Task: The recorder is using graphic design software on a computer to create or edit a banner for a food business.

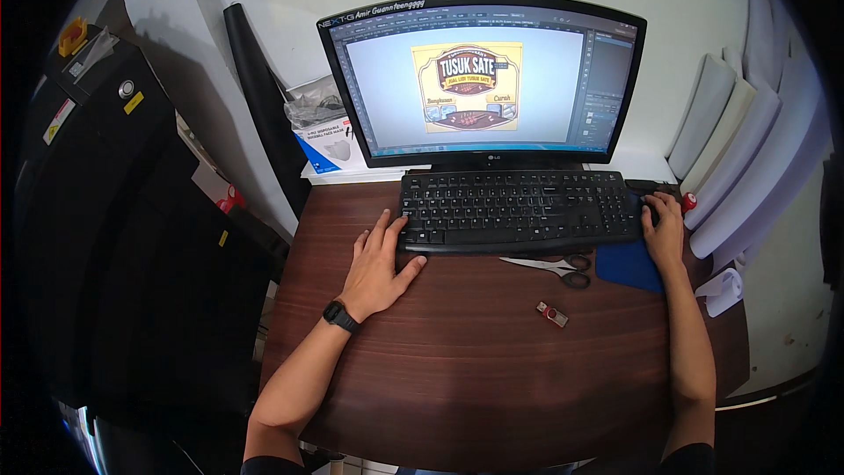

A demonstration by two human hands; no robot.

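My left hand (378,268) lies on the desk at the left end of a black keyboard (519,208), fingers spread, the fingertips at its edge keys. A black watch (339,316) is on that wrist. Beyond the keyboard's right end, my right hand (665,233) is curved over a dark computer mouse (649,210), which it mostly hides. Under it lies a blue mouse pad (627,267). Behind the keyboard, a monitor (378,79) displays a yellow and brown label design in an editing program.
Scissors (554,267) with black handles and a red and silver USB stick (553,314) lie on the brown wooden desk (492,378). A face mask box (330,145) stands left of the monitor. White rolls (716,123) lean at the right; a large black machine (132,237) stands left.
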